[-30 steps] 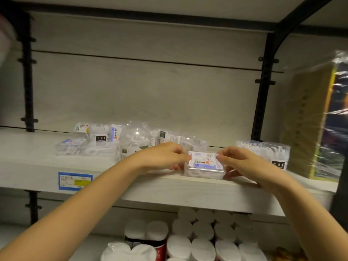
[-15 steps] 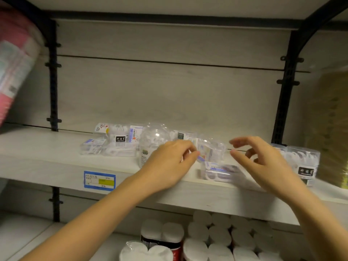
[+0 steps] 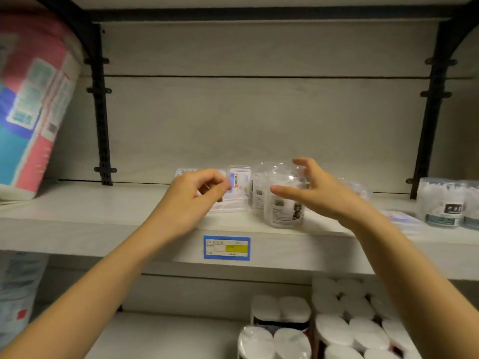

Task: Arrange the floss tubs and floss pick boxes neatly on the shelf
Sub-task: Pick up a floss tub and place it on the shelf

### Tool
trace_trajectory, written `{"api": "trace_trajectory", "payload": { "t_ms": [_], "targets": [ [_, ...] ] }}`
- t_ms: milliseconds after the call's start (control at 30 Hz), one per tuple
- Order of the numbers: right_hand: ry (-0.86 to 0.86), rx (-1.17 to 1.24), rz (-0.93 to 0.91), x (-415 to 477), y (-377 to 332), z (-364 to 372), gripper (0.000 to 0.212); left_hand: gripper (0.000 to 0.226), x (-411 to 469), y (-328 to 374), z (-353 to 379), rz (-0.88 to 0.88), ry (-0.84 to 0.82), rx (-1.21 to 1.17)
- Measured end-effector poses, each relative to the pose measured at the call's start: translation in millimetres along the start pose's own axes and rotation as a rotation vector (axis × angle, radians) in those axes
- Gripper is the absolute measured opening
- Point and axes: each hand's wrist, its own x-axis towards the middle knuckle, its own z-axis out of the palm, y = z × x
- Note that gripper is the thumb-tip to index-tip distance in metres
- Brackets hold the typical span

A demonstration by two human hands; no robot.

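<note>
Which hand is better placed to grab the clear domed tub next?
Right: the right hand is spread open beside the domed tub; the left hand is curled at the flat floss pick box.

At least two round clear tubs [image 3: 283,211], at least three flat boxes [image 3: 239,180] and two square tubs [image 3: 440,203] show. There is one price label [image 3: 226,247], one pink pack [image 3: 33,112], and two hands: left hand [image 3: 191,200], right hand [image 3: 318,193].

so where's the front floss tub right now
Head view: the front tub stands centre-right on the shelf near its edge, just up-right of the blue price tag, behind the open right hand.
</note>
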Motion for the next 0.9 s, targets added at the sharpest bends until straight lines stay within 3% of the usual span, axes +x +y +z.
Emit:
{"api": "trace_trajectory", "payload": {
  "t_ms": [167,267,333,467,600,767,900],
  "targets": [
    [0.122,0.173,0.056,1.3,-13.4,10.4,0.074,0.017,2.3,-10.8,-9.1,0.053,-0.089,-0.074],
    [0.202,0.178,-0.011,-3.9,-38.9,10.7,0.080,0.050,7.0,-3.5,-8.0,0.057,-0.239,-0.168],
    [0.181,0.099,-0.053,-8.0,-57.3,12.4,0.084,0.058,6.5,4.4,-7.4,0.067,-0.309,-0.247],
    [0.044,0.058,-0.071,-14.7,-73.9,13.5,0.086,0.060,1.3,0.2,-11.7,0.049,-0.308,-0.365],
    [-0.092,0.149,-0.078,-20.0,-78.1,12.3,0.067,0.068,-7.3,-5.2,-18.0,0.010,-0.322,-0.404],
    [-0.076,0.139,-0.157,-20.8,-88.3,21.7,0.049,0.052,-2.7,-1.1,-39.2,-0.020,-0.268,-0.351],
    [-0.075,0.144,-0.279,-17.5,-100.3,48.6,0.056,0.056,-11.2,-9.7,-70.4,0.004,-0.144,-0.305]
  ]
}}
